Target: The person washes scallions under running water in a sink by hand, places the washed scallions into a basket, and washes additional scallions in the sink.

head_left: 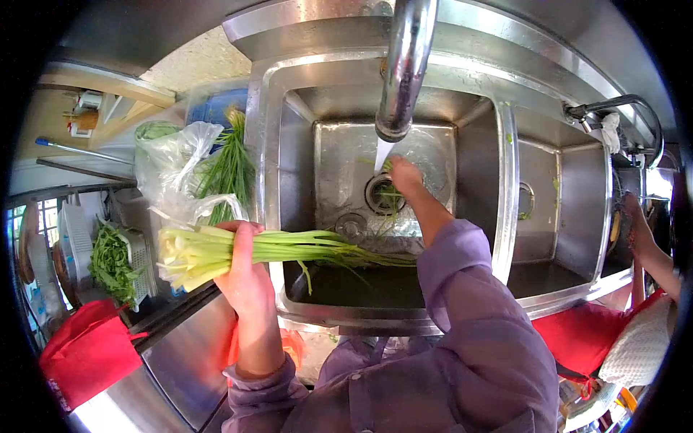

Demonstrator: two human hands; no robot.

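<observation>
A bunch of spring onions (289,246) lies across my left hand (245,263), whose fingers wrap round it near the pale, thick bulb ends. Its long green leaves trail to the right over the front part of the sink (473,144). My right hand (406,177) reaches down into the basin, beside the stream of water from the tap (406,72). Loose green leaf scraps (390,196) lie at the drain (375,193) just below it. The fingers of that hand are mostly hidden, so their grip does not show.
Left of the sink stand a clear plastic bag (177,155) and more green stalks (229,169). Farther left, leafy greens (112,263) fill a white basket (144,270). A second basin (538,216) adjoins on the right, with another person's arm (650,242) beyond it.
</observation>
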